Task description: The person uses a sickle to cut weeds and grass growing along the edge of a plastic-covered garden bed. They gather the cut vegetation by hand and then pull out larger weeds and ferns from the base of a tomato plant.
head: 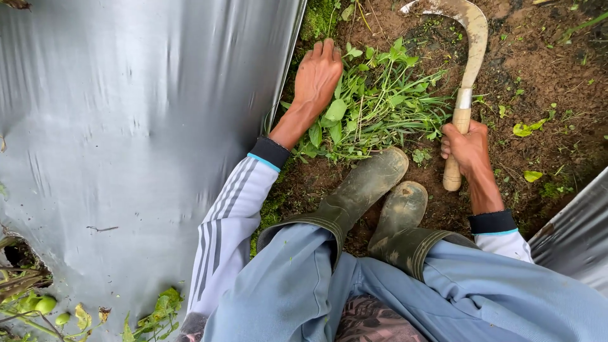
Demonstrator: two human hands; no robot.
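Observation:
My left hand (316, 77) presses down on a clump of green weeds (380, 107) growing in a dirt furrow, fingers closed into the leaves. My right hand (467, 147) is shut around the wooden handle of a sickle (467, 69). Its curved rusty blade arcs up over the far side of the weeds. My two muddy green rubber boots (373, 190) stand on the soil just below the clump, between my hands.
Silver plastic mulch sheet (139, 126) covers the raised bed on the left, its edge beside my left hand. Another strip of silver mulch (576, 234) lies at the right. Bare brown soil (544, 69) with small sprouts spreads beyond the sickle. Small green fruits (44, 305) lie bottom left.

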